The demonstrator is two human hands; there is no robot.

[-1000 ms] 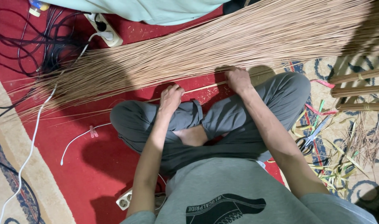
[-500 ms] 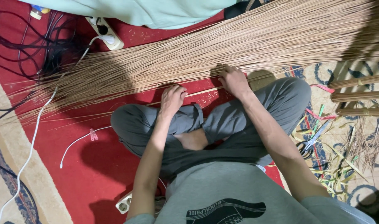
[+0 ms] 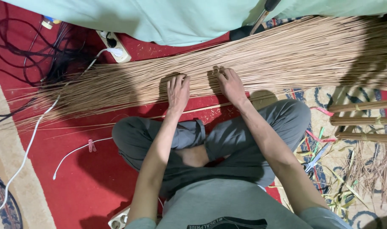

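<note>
Both hands lay flat and open, gripping nothing: the left hand [image 3: 178, 92] pressed palm-down with fingers spread on the wide sheaf of thin, pale-brown dry sticks [image 3: 261, 63], and the right hand [image 3: 230, 85] rested just beside it on the same sheaf, fingers likewise stretched out across the strands. That sheaf lay on the red carpet [image 3: 87, 186] in front of the person's crossed legs in grey trousers [image 3: 240, 140], running from the upper right, where it was thick, down to the left, where it fanned out into loose tips. A single pale stick [image 3: 202, 110] lay apart from the sheaf, between the hands and the knees. Beyond the sheaf hung a pale green cloth [image 3: 168, 21], and near its edge sat a cream power strip [image 3: 113, 46] with a white cable [image 3: 28, 148] trailing down the carpet beside a tangle of black wires [image 3: 28, 51]. At the right, three tied bundles of similar sticks [image 3: 363, 121] lay one below another on a patterned beige rug [image 3: 329, 95], with coloured scraps [image 3: 318, 148] scattered near them.
</note>
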